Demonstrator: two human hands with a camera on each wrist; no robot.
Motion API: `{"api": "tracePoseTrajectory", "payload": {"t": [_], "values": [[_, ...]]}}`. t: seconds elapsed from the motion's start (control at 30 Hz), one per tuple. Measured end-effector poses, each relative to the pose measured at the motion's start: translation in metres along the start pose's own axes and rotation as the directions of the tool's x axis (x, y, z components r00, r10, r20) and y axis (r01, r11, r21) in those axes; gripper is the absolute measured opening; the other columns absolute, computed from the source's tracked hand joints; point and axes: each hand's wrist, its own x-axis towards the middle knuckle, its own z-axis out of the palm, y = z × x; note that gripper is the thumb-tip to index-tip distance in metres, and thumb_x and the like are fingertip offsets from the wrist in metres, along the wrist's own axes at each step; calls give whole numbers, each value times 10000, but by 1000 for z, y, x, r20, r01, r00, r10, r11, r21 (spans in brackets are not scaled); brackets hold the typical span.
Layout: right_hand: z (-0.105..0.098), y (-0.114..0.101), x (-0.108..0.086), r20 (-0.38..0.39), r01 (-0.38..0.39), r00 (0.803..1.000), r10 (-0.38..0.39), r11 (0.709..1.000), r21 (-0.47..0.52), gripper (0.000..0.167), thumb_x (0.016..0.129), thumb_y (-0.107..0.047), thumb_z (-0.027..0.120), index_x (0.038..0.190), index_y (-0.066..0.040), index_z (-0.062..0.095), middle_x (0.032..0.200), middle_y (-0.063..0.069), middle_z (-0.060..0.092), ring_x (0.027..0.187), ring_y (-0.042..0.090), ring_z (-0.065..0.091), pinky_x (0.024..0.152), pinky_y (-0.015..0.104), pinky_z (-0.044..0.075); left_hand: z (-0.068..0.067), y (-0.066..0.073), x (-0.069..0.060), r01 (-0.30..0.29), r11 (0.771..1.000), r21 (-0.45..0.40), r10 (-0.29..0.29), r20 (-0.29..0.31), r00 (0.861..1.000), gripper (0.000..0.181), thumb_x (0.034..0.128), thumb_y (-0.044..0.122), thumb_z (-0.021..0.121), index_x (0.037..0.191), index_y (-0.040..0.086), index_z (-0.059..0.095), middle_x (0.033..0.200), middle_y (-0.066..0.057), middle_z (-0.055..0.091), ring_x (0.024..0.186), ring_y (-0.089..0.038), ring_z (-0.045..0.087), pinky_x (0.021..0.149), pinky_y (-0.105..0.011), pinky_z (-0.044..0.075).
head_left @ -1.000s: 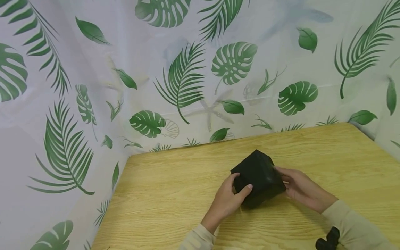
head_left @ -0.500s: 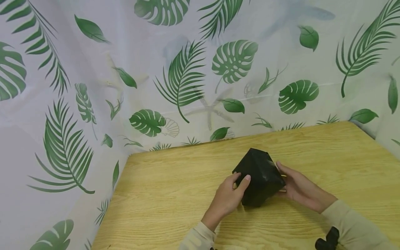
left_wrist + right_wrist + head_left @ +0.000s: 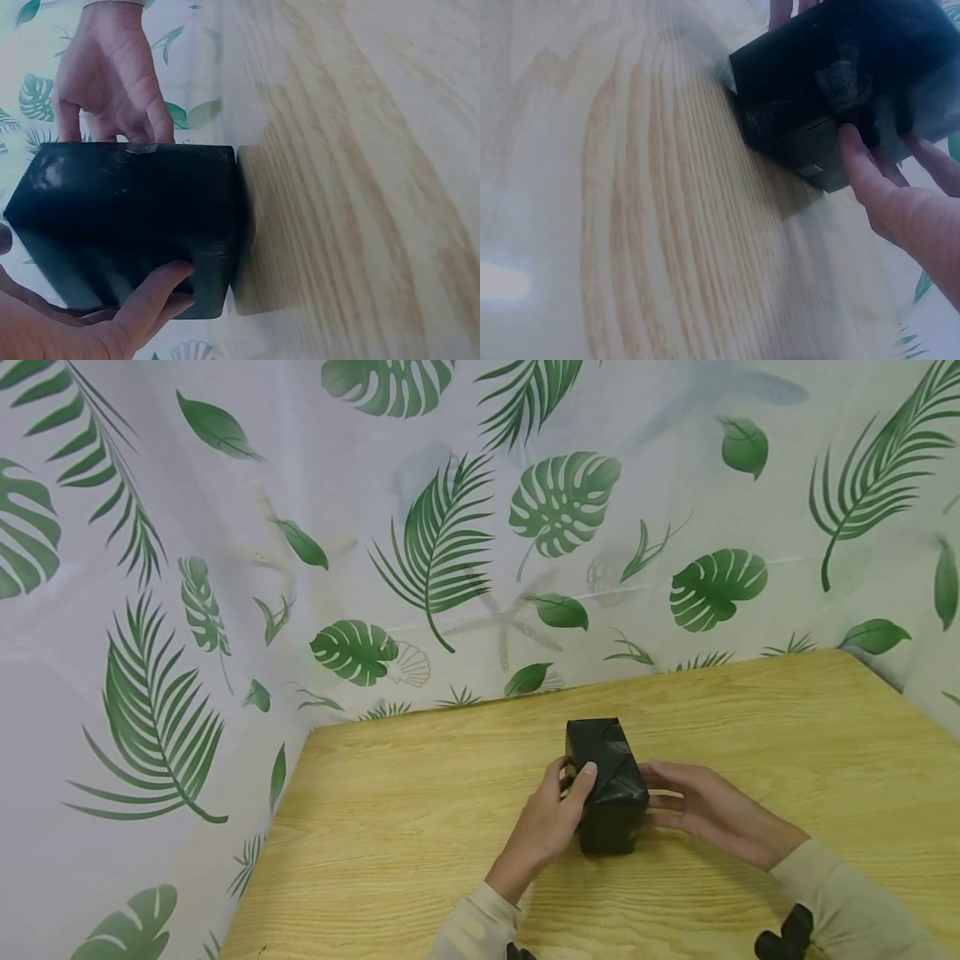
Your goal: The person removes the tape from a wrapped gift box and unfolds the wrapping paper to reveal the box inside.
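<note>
A black box (image 3: 611, 822), wrapped in dark glossy material with folded seams on top, stands upright at or just over the tabletop; whether it touches the wood is unclear. My left hand (image 3: 542, 827) grips its left side, thumb on the top edge and fingers along the side face. On the opposite side, my right hand (image 3: 712, 806) touches the box with fairly straight fingers. The right wrist view shows those fingertips (image 3: 849, 135) against a face with a shiny, tape-like patch. Part of the left fingers is hidden behind the box.
The wood-grain table (image 3: 390, 827) extends around the box on all sides. Leaf-printed cloth (image 3: 465, 543) hangs along the back and left edges. A black knobbed object (image 3: 786, 933) sits by the right sleeve.
The box has turned between the hands, from a tilted, corner-forward pose to a narrow end facing me. The left hand has kept its grip while the right fingers have shifted along the side.
</note>
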Motion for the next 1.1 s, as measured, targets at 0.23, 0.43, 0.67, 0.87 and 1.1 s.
{"api": "tracePoseTrajectory", "payload": {"t": [0.23,0.43,0.67,0.87,1.1], "values": [[1,3,5,-73,-51,997,39,985,-167,657,1090,-378,471,1595,-10,267,1620,202,275,1434,333,386,1130,503,383,0,-6,4,47,981,-189,-41,33,999,765,1021,634,423,1598,170,234,1456,-138,516,1093,-227,634,877,-465,541],[2,10,7,-143,-74,989,49,981,-180,629,1041,-306,602,1566,-72,348,1516,171,462,1386,307,459,1105,562,393,-1,-10,6,47,962,-268,-25,83,996,709,1057,557,397,1600,140,210,1368,-128,539,967,-204,604,817,-445,534],[6,15,10,-164,-104,983,84,988,-113,782,1047,-264,596,1584,-30,78,1382,159,551,1233,248,596,1018,503,493,-3,-12,7,70,924,-375,-21,133,991,651,1080,490,344,1606,138,193,1448,-156,452,1291,-327,498,999,-573,467],[8,17,12,-196,-116,976,91,985,-124,887,1036,-282,609,1594,-69,-46,1530,308,284,1231,316,584,994,506,507,-7,-18,8,99,855,-510,-28,146,989,573,1074,382,372,1566,91,335,1475,-150,413,1377,-338,389,1071,-607,403],[3,10,11,-277,-140,959,62,952,-273,911,1014,-345,638,1610,-76,4,1595,304,170,1266,261,500,972,393,486,-17,-21,1,79,896,-438,-53,69,996,603,1059,261,483,1588,154,214,1281,-144,549,1068,-259,616,868,-467,551]]}}
